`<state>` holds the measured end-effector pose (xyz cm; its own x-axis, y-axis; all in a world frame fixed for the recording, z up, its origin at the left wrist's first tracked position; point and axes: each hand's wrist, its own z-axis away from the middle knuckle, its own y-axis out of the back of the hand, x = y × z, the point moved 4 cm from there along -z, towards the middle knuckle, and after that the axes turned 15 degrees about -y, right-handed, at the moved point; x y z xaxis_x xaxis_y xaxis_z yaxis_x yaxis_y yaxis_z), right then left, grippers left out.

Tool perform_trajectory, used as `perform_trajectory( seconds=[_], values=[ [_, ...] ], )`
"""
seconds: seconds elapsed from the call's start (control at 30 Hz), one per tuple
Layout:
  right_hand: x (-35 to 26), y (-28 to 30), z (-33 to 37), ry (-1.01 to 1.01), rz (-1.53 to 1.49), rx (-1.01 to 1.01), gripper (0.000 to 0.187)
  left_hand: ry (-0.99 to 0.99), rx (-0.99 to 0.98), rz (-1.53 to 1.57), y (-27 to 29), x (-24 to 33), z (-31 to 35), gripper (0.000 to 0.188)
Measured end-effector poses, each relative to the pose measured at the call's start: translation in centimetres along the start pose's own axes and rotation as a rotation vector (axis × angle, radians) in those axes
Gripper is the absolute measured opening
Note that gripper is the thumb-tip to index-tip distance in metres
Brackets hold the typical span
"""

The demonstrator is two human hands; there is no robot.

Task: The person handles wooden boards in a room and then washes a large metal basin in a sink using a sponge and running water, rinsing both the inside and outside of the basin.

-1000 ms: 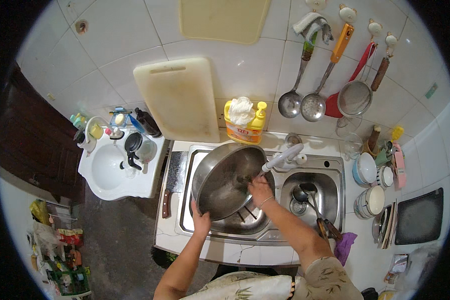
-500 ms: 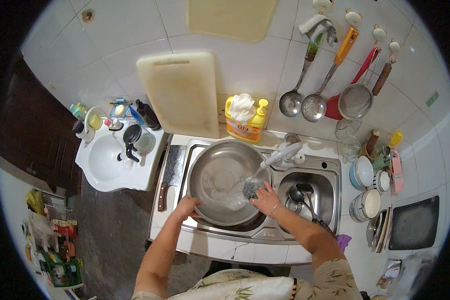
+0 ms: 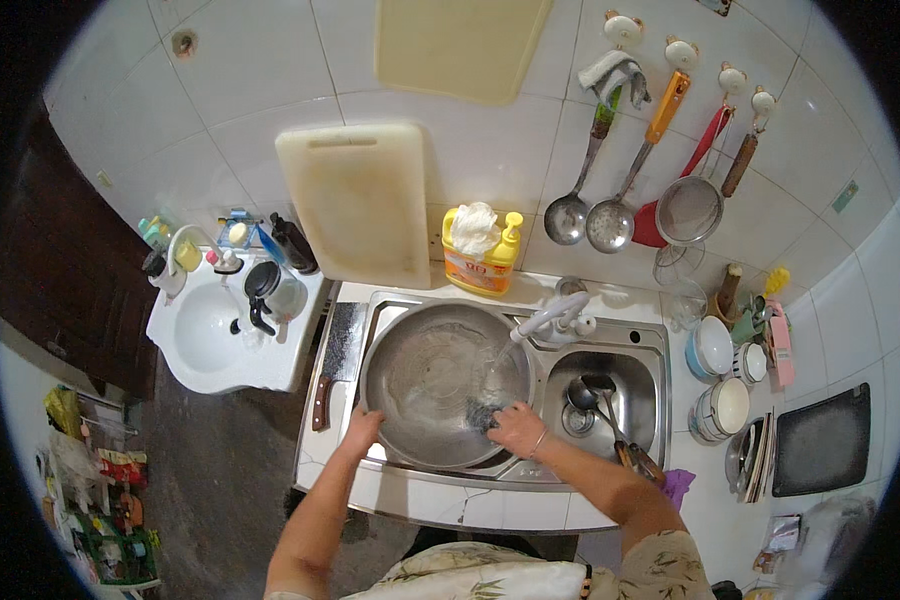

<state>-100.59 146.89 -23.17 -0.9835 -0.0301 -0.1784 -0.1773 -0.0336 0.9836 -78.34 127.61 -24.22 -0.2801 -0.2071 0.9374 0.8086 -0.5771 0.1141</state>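
A wide, round metal wok (image 3: 440,375), with no handle in sight, rests over the left basin of the steel sink (image 3: 660,400). My left hand (image 3: 364,430) is closed on its near left rim. My right hand (image 3: 517,430) reaches over the near right rim, its fingers closed round a dark grey steel wool scrubber (image 3: 482,414). The scrubber presses against the wok's inner wall, its edge partly hidden by my fingers. A thin stream of water runs from the white faucet (image 3: 560,312) into the wok near the scrubber.
Ladles and spatulas (image 3: 602,390) lie in the right basin. A cleaver (image 3: 322,400) lies left of the sink. Behind stand a yellow detergent bottle (image 3: 480,270) and a white cutting board (image 3: 355,210). Stacked bowls (image 3: 730,408) stand at the right; a skimmer (image 3: 610,225) hangs above.
My right hand has drawn the scrubber a little left and nearer along the wok's wall. My left hand has shifted left along the rim. The whole view has tilted slightly.
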Motion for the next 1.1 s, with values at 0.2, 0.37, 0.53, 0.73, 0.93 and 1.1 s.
perform_trajectory(
  seconds=[0.2,0.37,0.53,0.73,0.93,1.1],
  values=[
    [-6.2,3.3,-3.0,-0.083,-0.141,0.271,0.007,0.29,-0.005,0.482,-5.7,-3.2,3.8,0.046],
    [-6.6,-0.1,-1.3,-0.275,-0.485,-0.26,0.02,0.406,0.02,0.431,-5.2,-4.1,3.8,0.036],
    [3.7,2.3,-2.6,-0.367,0.374,-0.307,0.026,0.256,-0.061,0.17,-3.7,-2.5,5.0,0.043],
    [-0.2,0.7,-3.9,-0.443,0.003,-0.684,0.026,0.356,0.03,0.352,-5.2,-2.2,4.9,0.036],
    [-7.1,-3.3,-8.7,-0.382,-0.815,-0.556,0.063,0.45,-0.118,0.394,-7.6,-1.3,7.2,0.027],
    [-0.9,2.6,-13.6,-0.755,-1.08,0.231,0.06,0.531,-0.174,0.411,-6.8,-1.6,7.5,0.037]
  ],
)
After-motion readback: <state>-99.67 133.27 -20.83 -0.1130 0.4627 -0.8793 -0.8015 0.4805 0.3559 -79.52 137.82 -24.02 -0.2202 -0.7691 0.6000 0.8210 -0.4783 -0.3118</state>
